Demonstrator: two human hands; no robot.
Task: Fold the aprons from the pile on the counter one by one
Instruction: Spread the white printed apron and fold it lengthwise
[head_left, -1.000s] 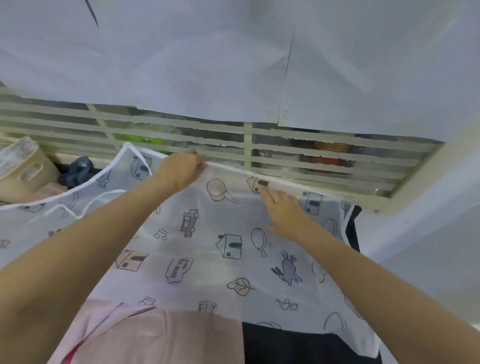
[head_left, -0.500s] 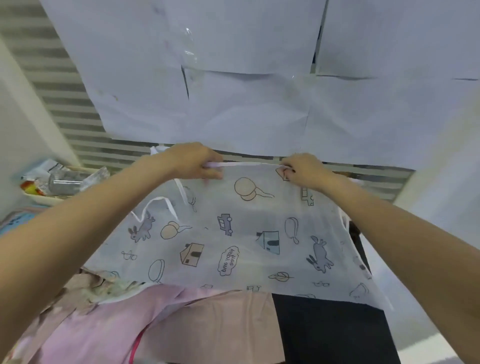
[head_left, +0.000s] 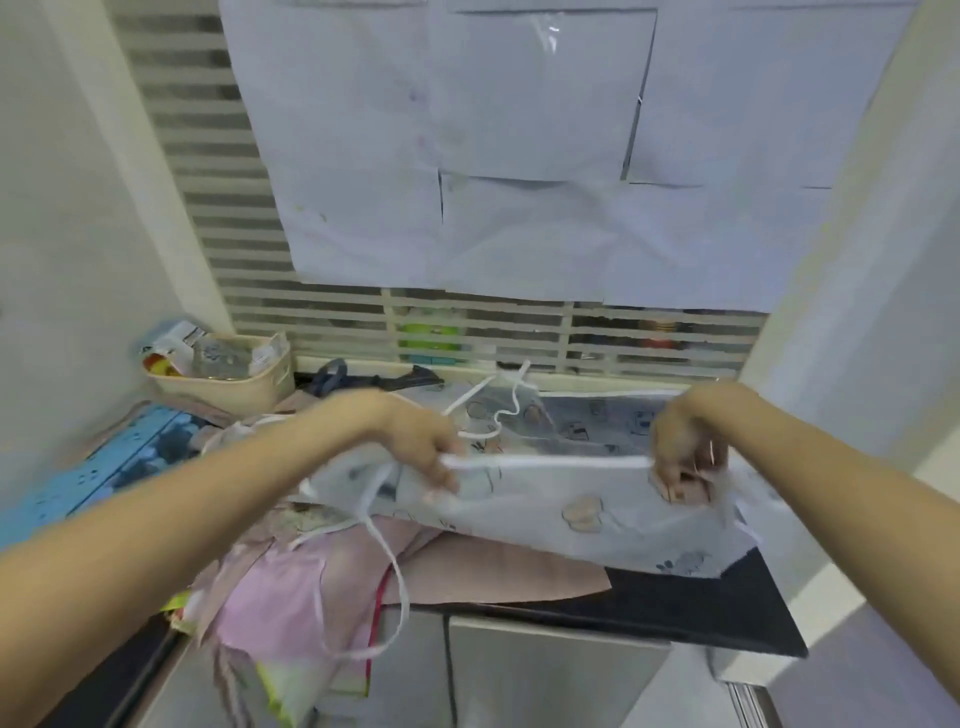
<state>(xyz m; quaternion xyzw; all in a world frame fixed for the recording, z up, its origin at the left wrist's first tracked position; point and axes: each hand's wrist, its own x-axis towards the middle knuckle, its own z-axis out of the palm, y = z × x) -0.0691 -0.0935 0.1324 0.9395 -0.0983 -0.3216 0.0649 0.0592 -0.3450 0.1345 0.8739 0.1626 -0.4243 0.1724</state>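
A white apron (head_left: 597, 509) printed with small cartoon pictures hangs in the air above the black counter (head_left: 675, 618). My left hand (head_left: 421, 441) pinches its white-trimmed top edge at the left. My right hand (head_left: 685, 441) pinches the same edge at the right, so the trim is stretched taut between them. White ties (head_left: 395, 577) dangle from the left side. Under it lies the pile of aprons (head_left: 291, 587), pink and beige ones on top, spilling over the counter's front edge.
A beige basket (head_left: 228, 379) full of packets stands at the back left by a slatted window grille (head_left: 519, 332). A blue patterned cloth (head_left: 104, 467) lies at the left. White paper sheets (head_left: 519, 156) cover the window above. Walls close both sides.
The apron lay spread flat with my hands at its far edge. Both hands have since gripped that edge and pulled it up and toward me, lifting the apron off the counter.
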